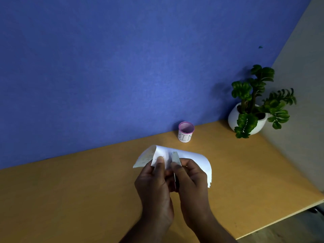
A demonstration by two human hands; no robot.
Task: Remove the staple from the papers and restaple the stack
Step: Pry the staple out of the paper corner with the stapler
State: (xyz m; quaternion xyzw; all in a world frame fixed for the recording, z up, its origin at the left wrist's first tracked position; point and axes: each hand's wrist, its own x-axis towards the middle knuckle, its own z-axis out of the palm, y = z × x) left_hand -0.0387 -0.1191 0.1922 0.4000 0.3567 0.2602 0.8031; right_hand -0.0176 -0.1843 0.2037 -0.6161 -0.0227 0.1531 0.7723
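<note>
Step in hand: staple removal. Above the desk (70, 199) centre, the left hand (154, 181) pinches the papers (196, 160); the right hand (191, 178) grips a metal tool (175, 157). Next: pry steadily without tearing.

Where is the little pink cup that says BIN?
In the head view, the pink cup stands on the wooden desk against the blue wall, right of centre, beyond the papers and left of the potted plant.

Pink mesh cup (186, 131) and potted plant (252, 106) on desk (70, 199).
</note>
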